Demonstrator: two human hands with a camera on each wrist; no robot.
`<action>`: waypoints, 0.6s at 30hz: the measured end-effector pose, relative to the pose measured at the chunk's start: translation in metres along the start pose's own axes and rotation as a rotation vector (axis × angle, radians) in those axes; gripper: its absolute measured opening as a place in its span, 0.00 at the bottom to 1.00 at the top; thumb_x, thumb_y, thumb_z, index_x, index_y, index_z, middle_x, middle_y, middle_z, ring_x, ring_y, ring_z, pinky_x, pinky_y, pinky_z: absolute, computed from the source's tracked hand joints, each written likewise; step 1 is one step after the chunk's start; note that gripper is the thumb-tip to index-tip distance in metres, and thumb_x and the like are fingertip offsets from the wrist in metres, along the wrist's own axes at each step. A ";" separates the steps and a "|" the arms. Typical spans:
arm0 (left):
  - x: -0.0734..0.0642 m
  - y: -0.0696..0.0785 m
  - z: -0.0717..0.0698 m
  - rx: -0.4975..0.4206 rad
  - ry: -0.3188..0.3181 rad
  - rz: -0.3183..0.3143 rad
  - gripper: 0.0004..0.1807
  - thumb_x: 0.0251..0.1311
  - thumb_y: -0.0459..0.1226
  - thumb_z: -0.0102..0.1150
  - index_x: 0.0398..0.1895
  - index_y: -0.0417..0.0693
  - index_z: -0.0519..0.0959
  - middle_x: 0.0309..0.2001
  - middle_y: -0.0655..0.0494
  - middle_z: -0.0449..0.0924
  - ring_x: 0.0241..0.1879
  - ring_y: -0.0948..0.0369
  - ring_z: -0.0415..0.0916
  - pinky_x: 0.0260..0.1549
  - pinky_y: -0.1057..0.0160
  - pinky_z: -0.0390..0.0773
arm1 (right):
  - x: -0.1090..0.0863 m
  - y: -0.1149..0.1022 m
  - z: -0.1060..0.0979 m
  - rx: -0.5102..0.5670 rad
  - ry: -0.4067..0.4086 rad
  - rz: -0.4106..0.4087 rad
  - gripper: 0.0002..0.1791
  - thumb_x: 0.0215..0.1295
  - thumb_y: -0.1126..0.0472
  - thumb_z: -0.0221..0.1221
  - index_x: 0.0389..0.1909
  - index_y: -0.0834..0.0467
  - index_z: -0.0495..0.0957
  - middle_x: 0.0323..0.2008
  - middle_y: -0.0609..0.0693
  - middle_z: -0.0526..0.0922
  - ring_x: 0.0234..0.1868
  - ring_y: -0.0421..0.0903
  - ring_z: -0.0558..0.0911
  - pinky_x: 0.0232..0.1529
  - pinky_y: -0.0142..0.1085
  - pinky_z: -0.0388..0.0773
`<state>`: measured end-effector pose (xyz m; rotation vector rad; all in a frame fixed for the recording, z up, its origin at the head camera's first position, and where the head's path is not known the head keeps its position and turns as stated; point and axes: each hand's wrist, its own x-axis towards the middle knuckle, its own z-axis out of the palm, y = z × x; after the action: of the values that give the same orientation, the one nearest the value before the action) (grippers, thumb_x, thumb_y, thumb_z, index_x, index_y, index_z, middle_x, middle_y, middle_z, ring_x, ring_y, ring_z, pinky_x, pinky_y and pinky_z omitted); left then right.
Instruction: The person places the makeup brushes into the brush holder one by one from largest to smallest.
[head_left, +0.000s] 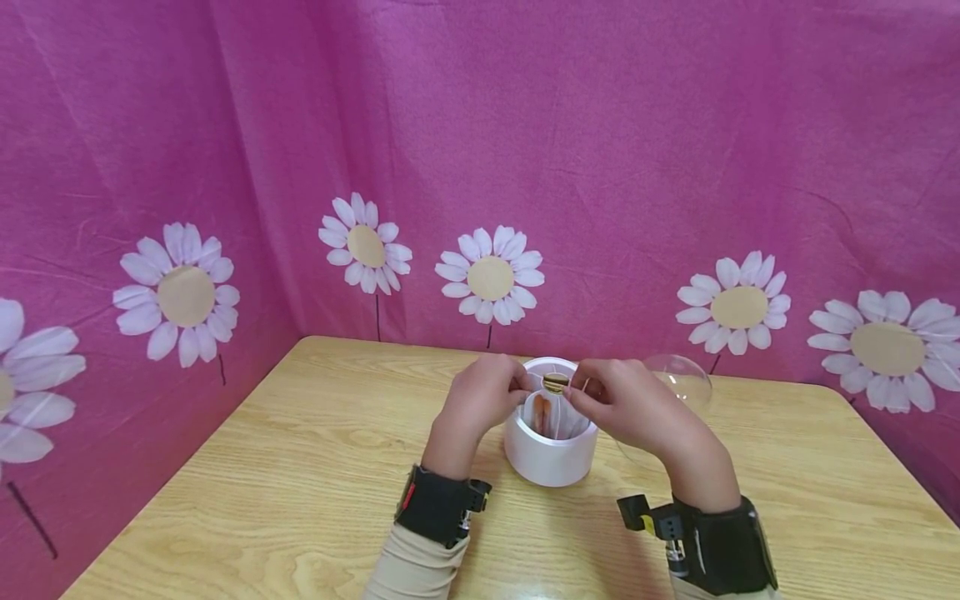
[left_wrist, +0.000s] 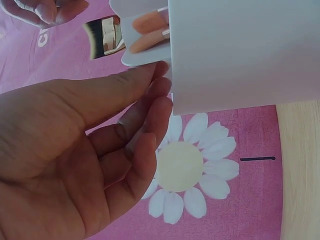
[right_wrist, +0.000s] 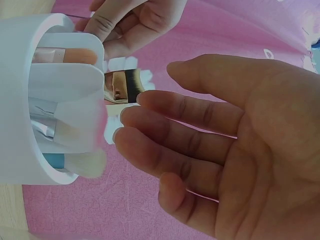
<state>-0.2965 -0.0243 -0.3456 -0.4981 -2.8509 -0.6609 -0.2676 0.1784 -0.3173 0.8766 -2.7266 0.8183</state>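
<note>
A white round makeup brush holder (head_left: 551, 461) stands upright on the table with white dividers inside. My left hand (head_left: 483, 396) pinches its left edge between thumb and fingertips; the exact contact is partly hidden. A broad brush with a gold ferrule (head_left: 556, 382) and dark bristles rises above the dividers. My right hand (head_left: 637, 404) is at the holder's right side. In the right wrist view its fingertips (right_wrist: 131, 145) are close to that brush, with thumb and fingers apart and nothing held. Orange-tipped brushes (left_wrist: 150, 31) and a pale fluffy brush (right_wrist: 86, 164) also stand in the holder.
A clear dome lid (head_left: 681, 385) sits behind my right hand on the wooden table (head_left: 315, 467). A pink curtain (head_left: 600, 150) with white daisies surrounds the far and left sides. Black wrist straps (head_left: 438, 504) with small cameras circle both wrists.
</note>
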 end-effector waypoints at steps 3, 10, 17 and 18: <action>0.000 -0.001 -0.001 -0.009 -0.018 -0.001 0.04 0.62 0.34 0.69 0.38 0.51 0.90 0.33 0.60 0.85 0.35 0.64 0.78 0.34 0.63 0.78 | 0.000 0.001 0.000 0.000 0.004 0.000 0.04 0.67 0.62 0.63 0.33 0.58 0.82 0.21 0.44 0.75 0.22 0.40 0.72 0.24 0.35 0.72; -0.003 -0.003 -0.008 -0.019 -0.014 -0.037 0.04 0.63 0.33 0.68 0.39 0.49 0.89 0.37 0.57 0.86 0.39 0.60 0.79 0.39 0.59 0.81 | 0.000 0.000 0.000 0.000 -0.001 -0.002 0.04 0.67 0.62 0.63 0.33 0.59 0.82 0.21 0.44 0.76 0.23 0.41 0.73 0.24 0.35 0.73; -0.004 -0.009 -0.010 -0.034 -0.014 -0.083 0.03 0.62 0.33 0.69 0.37 0.48 0.88 0.40 0.54 0.85 0.42 0.57 0.79 0.42 0.57 0.82 | 0.000 -0.001 -0.001 -0.003 -0.007 -0.006 0.04 0.68 0.62 0.63 0.34 0.59 0.82 0.22 0.44 0.77 0.23 0.40 0.73 0.25 0.35 0.74; -0.003 -0.009 -0.010 -0.029 -0.015 -0.080 0.04 0.61 0.34 0.70 0.38 0.48 0.89 0.41 0.53 0.84 0.44 0.56 0.78 0.43 0.56 0.82 | 0.000 -0.001 -0.001 -0.003 -0.008 -0.007 0.04 0.68 0.62 0.64 0.34 0.59 0.82 0.22 0.44 0.77 0.23 0.40 0.73 0.25 0.35 0.73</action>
<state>-0.2957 -0.0373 -0.3416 -0.3965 -2.8923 -0.7157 -0.2669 0.1789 -0.3163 0.8906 -2.7292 0.8115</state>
